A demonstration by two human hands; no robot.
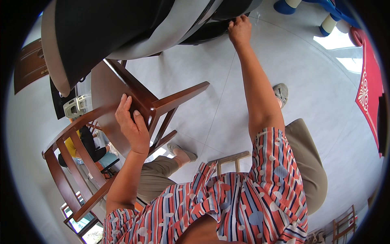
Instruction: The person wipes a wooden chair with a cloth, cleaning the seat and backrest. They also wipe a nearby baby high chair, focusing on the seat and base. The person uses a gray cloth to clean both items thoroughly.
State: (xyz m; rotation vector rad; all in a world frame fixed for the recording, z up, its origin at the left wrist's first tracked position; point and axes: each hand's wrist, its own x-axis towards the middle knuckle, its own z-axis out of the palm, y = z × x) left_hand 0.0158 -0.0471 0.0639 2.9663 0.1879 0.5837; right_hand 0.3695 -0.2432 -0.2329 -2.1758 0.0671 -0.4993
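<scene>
My left hand lies with its fingers and thumb spread on the seat corner of a brown wooden chair. This chair is tipped, its slatted back toward the lower left and one leg pointing right. My right arm reaches far forward. Bent fingers of my right hand touch the low black edge of a large black and light-grey object, perhaps a massage chair. The fingertips are partly hidden there, so whether they grip the edge or hold something dark is unclear. A beige border runs along that object's left side.
A small wooden stool stands by my feet on the pale tiled floor. Blue and cream plastic legs and a red patterned panel are at the right. Another person shows behind the chair slats. A wooden chair stands lower right.
</scene>
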